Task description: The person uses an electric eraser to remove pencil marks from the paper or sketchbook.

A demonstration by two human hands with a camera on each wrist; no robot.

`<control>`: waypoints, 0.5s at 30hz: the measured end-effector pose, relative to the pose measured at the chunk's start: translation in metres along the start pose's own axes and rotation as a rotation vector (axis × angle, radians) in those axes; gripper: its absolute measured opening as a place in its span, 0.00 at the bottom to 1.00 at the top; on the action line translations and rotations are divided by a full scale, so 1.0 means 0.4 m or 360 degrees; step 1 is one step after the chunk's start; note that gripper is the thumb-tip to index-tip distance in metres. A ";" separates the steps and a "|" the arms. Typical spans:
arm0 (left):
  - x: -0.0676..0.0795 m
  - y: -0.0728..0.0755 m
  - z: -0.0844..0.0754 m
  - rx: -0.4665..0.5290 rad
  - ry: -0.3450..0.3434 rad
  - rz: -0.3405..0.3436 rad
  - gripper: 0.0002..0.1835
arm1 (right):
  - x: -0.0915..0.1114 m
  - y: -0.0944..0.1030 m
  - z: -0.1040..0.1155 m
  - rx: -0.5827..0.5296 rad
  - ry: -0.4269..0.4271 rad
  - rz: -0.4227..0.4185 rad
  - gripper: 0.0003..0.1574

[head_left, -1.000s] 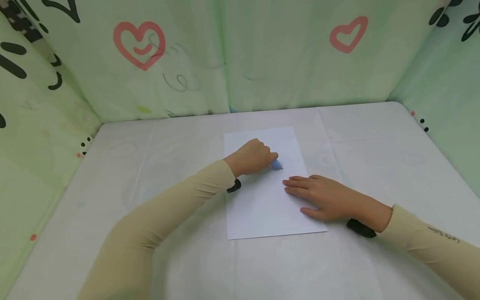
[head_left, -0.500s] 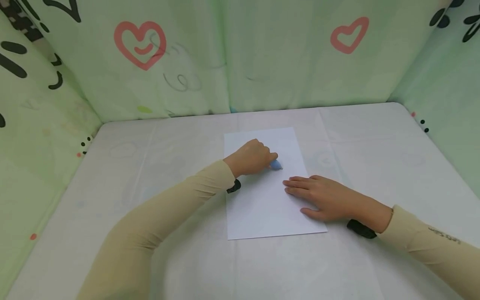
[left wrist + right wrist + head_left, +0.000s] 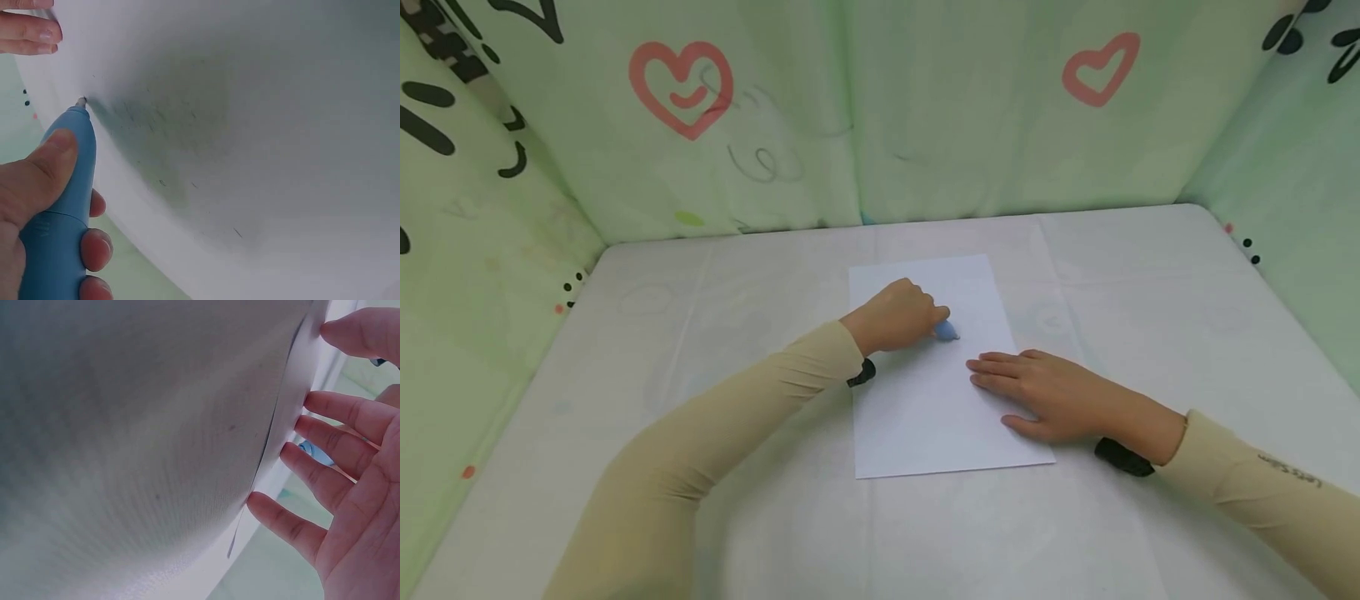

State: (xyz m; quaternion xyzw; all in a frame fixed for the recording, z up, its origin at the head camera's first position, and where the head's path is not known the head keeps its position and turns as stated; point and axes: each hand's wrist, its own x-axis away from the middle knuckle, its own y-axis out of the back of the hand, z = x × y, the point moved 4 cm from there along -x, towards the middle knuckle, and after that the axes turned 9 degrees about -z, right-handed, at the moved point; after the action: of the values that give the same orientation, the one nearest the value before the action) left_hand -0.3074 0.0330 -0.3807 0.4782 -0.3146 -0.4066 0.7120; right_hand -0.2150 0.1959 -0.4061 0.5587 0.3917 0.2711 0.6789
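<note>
My left hand (image 3: 898, 315) grips a thick blue pen-shaped tool (image 3: 945, 331) over the upper middle of a white sheet of paper (image 3: 917, 425). In the left wrist view the thumb lies along the tool's blue barrel (image 3: 59, 237), with fingertips curled round the other side. Its narrow pale tip (image 3: 81, 102) is right at the paper, where short dark flecks (image 3: 160, 182) are scattered. My right hand (image 3: 1048, 393) rests with spread, straight fingers on the sheet's right edge. The right wrist view has its fingertips (image 3: 290, 453) along the paper's edge.
A white-covered table (image 3: 760, 517) lies under the paper, with bare cloth around it. Green printed curtains (image 3: 955, 125) with red hearts stand behind the table and at both sides. Each wrist wears a black camera band (image 3: 1123, 457).
My left hand, with the blue tool in it, has shifted slightly left across the paper in the last half second. The right hand and the sheet have stayed in place.
</note>
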 end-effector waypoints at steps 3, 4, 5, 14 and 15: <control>0.003 -0.001 0.001 0.0008 0.0000 0.0014 0.15 | -0.001 0.002 0.002 -0.0001 -0.0004 0.0005 0.33; 0.003 -0.001 0.000 0.0007 -0.0004 0.0014 0.15 | -0.001 0.003 0.001 0.0001 -0.0005 0.0007 0.33; 0.004 -0.001 0.000 0.0003 -0.0008 0.0009 0.15 | -0.001 0.004 0.002 0.0003 -0.0007 0.0009 0.33; -0.005 -0.001 -0.008 0.0012 -0.0031 -0.0056 0.14 | 0.000 0.004 0.004 -0.0011 -0.0004 0.0015 0.32; -0.005 -0.002 -0.007 0.0005 -0.0028 -0.0055 0.14 | 0.000 0.004 0.004 -0.0015 -0.0003 0.0015 0.32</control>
State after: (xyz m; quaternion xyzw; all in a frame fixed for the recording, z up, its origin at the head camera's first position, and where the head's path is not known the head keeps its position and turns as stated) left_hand -0.3064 0.0359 -0.3823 0.4811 -0.3133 -0.4226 0.7012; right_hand -0.2137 0.1952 -0.4046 0.5577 0.3872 0.2756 0.6805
